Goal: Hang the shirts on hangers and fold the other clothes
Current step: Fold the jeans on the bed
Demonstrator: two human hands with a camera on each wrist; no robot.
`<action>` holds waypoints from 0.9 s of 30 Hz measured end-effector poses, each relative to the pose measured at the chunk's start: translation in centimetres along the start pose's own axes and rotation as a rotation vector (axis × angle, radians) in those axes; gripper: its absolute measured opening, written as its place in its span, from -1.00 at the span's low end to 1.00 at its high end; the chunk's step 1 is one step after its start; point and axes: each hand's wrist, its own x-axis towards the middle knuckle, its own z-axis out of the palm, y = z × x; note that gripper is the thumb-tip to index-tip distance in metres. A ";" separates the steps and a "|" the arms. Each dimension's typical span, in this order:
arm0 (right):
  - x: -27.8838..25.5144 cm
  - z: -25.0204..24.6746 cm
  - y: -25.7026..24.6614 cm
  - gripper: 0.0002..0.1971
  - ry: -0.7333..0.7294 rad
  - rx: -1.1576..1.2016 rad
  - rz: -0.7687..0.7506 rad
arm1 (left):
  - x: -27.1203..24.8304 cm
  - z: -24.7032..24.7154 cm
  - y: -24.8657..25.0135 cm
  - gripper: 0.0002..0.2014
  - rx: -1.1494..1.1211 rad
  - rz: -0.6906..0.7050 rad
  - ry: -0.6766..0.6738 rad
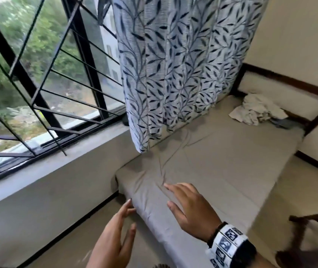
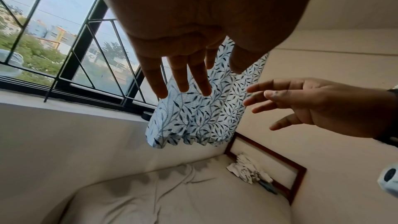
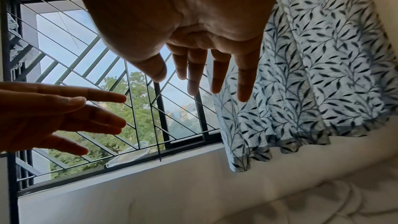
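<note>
A crumpled pile of white clothes (image 1: 255, 109) with something dark blue under it lies at the far end of the grey mattress (image 1: 221, 151), against the wooden frame; the left wrist view shows the same pile (image 2: 247, 170). My left hand (image 1: 123, 227) hovers off the mattress's near corner, fingers straight and spread, holding nothing. My right hand (image 1: 181, 200) floats above the near end of the mattress, fingers also spread and empty. Both hands are far from the clothes. No hanger is in view.
A leaf-patterned curtain (image 1: 173, 70) hangs over the mattress's left side, beside a barred window (image 1: 38, 84) with a grey sill (image 1: 67, 161). A dark wooden piece of furniture (image 1: 312, 225) stands at the right on the tiled floor (image 1: 299, 190).
</note>
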 end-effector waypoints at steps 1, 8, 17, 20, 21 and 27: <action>-1.3 -0.4 -0.4 -0.52 0.009 0.001 0.023 | -1.0 0.4 0.2 -0.34 -0.011 -0.019 -0.022; -10.1 -2.9 -2.3 -0.53 0.071 0.053 0.135 | -5.7 3.5 3.3 -0.38 -0.046 -0.048 -0.155; -18.0 -8.3 0.6 -0.50 0.170 0.007 0.255 | -6.3 7.8 8.4 -0.40 -0.089 -0.006 -0.197; -20.6 -10.1 2.7 -0.50 0.202 0.006 0.303 | -5.7 10.1 10.0 -0.39 -0.086 0.013 -0.270; -21.4 -10.6 3.6 -0.50 0.214 0.008 0.315 | -5.4 11.0 10.6 -0.38 -0.082 0.027 -0.296; -25.3 -13.6 8.8 -0.46 0.264 0.038 0.333 | -4.1 15.9 15.9 -0.43 -0.096 0.058 -0.326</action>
